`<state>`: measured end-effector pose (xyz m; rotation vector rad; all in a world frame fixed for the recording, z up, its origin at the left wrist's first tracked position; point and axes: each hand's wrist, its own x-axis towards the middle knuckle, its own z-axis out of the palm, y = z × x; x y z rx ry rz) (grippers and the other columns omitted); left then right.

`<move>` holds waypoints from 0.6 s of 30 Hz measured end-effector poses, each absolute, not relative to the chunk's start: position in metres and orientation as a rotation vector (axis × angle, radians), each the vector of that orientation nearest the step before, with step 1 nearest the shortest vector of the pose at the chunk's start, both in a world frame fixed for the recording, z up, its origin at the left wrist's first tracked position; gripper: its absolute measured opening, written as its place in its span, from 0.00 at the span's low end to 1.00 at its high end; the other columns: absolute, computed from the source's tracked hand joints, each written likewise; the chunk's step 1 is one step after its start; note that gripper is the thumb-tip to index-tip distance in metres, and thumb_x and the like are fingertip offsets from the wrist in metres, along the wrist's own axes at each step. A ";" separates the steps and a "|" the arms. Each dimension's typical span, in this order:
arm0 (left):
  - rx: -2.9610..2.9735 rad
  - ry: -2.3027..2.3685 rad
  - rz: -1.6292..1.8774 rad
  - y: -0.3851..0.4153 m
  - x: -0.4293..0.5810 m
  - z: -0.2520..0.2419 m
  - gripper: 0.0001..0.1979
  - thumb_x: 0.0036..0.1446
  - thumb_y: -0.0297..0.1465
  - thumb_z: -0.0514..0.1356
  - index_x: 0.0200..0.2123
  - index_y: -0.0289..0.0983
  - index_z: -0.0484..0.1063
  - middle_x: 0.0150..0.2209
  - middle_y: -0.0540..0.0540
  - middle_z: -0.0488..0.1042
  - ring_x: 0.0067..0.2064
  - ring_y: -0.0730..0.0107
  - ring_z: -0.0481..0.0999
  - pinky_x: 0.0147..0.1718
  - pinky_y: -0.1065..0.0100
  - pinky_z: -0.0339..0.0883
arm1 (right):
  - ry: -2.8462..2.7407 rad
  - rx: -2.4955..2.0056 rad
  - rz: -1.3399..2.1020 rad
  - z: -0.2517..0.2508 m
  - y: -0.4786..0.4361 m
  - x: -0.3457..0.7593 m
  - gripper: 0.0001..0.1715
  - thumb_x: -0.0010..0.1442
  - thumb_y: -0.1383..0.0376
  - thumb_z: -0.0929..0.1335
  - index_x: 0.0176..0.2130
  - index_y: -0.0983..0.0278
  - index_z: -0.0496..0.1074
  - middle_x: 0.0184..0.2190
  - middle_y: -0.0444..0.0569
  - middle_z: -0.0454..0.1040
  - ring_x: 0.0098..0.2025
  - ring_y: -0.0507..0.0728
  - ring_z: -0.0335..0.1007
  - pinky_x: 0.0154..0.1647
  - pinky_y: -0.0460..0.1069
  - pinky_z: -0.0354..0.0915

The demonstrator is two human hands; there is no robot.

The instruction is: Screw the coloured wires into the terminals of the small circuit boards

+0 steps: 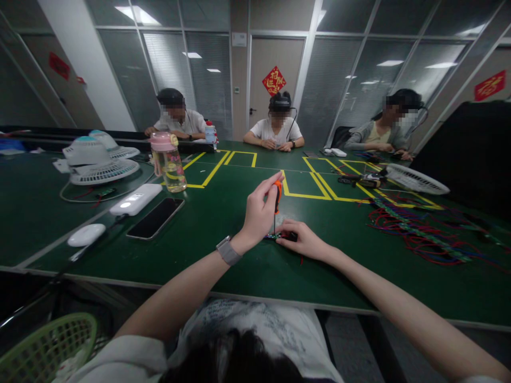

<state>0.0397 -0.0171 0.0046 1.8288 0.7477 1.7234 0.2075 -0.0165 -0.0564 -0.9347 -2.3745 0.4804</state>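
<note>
My left hand [259, 207] is closed around the orange and black handle of a screwdriver [278, 198]. The screwdriver stands upright, its thin shaft pointing down and its tip at a small green circuit board [271, 236] on the table. My right hand [305, 240] lies low on the table with its fingers closed on the board and a dark part attached to it. A short red wire [302, 260] sticks out below that hand. Fingers cover most of the board, and the screw under the tip is too small to make out.
A phone [155, 218], a white power bank [136, 199] and a drink bottle [170, 165] stand to the left. White fans [99, 159] sit farther left. Circuit boards with red and blue wires [419, 234] spread at the right. Three people sit across the green table [207, 244].
</note>
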 end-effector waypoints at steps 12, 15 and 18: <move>1.928 0.849 1.834 -0.019 0.038 0.007 0.12 0.64 0.31 0.54 0.45 0.40 0.76 0.42 0.45 0.71 0.43 0.70 0.73 0.43 0.69 0.69 | -2.370 -0.942 0.474 -0.057 -0.016 0.206 0.09 0.58 0.65 0.69 0.40 0.64 0.77 0.29 0.47 0.70 0.32 0.54 0.66 0.35 0.49 0.63; 1.937 0.794 1.811 -0.019 0.038 0.007 0.16 0.66 0.28 0.49 0.49 0.40 0.74 0.47 0.44 0.74 0.50 0.68 0.73 0.51 0.65 0.66 | -2.374 -0.933 0.476 -0.056 -0.016 0.207 0.09 0.59 0.64 0.69 0.40 0.64 0.77 0.29 0.47 0.70 0.32 0.54 0.66 0.35 0.49 0.63; 1.900 0.750 1.784 -0.018 0.038 0.006 0.16 0.66 0.28 0.49 0.51 0.39 0.73 0.51 0.44 0.75 0.53 0.66 0.73 0.54 0.62 0.65 | -2.373 -0.927 0.481 -0.055 -0.017 0.207 0.10 0.59 0.64 0.69 0.40 0.64 0.77 0.30 0.47 0.70 0.33 0.54 0.66 0.36 0.49 0.64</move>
